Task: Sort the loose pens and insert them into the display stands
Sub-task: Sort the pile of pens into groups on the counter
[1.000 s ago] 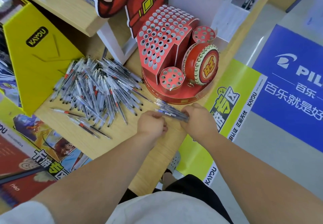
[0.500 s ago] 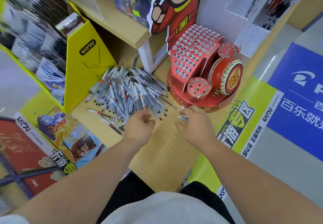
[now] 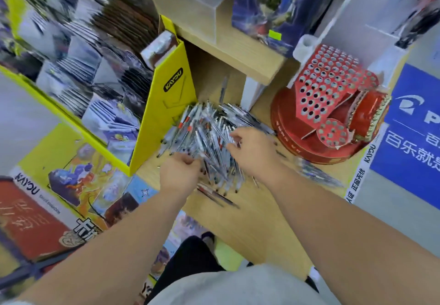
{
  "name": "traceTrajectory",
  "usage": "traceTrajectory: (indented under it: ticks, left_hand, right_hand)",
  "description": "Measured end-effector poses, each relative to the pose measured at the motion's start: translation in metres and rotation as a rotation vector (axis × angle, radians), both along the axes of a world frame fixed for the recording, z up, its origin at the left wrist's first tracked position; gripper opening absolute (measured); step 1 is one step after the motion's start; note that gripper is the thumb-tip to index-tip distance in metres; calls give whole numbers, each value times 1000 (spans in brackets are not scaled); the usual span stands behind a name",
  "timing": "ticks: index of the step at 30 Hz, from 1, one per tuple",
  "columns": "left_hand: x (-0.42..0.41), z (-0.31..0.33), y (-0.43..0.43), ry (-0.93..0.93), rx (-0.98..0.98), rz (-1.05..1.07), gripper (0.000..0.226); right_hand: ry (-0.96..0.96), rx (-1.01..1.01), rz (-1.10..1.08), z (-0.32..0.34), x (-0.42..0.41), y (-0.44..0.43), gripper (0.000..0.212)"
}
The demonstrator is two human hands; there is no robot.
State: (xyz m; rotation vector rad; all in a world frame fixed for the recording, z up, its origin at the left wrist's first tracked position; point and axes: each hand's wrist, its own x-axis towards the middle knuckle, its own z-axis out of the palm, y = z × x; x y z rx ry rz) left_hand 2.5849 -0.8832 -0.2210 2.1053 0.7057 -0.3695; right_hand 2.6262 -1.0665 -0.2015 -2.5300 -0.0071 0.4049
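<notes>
Since the head camera looks down along both forearms, I start closest in: the left hand (image 3: 179, 177) sits at the near edge of the pile (image 3: 209, 133) of pens on the table (image 3: 250, 223), fingers curled down into it. The right hand (image 3: 253, 153) lies over the pile's right side, thumb and forefinger drawn towards each other. Blur smears both, so I cannot tell whether either hand has a pen pinched or merely touches the heap. A few stray pens (image 3: 219, 196) lie just nearer than the pile. A small bundle (image 3: 319, 176) lies apart to the right, near the table edge, in front of the stand (image 3: 333, 95). I judge the task barely begun: every hole I can make out in the stand looks empty, on the sloped face and on the little round cap (image 3: 332, 133) alike, while nearly all pens lie loose. Sorting and all the inserting remain. Further back one pen (image 3: 223, 88) lies alone under the shelf (image 3: 238, 53), beside the yellow box (image 3: 166, 114). Pen colours are hard to separate, and the stand's far side is hidden.
</notes>
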Motion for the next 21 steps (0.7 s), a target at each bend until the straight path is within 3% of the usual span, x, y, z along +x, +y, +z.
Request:
traceTrajectory:
  ticks: [7, 13, 21]
  left_hand:
    - [15, -7, -1, 68, -97, -86, 47]
    - [25, -10, -4, 145, -124, -51, 46]
    - [26, -13, 2, 163, -300, 43, 29]
  right_hand:
    - [-9, -99, -65, -17, 18, 30, 22]
    - [21, -150, -99, -25, 24, 39, 24]
    - [43, 120, -232, -14, 12, 36, 37]
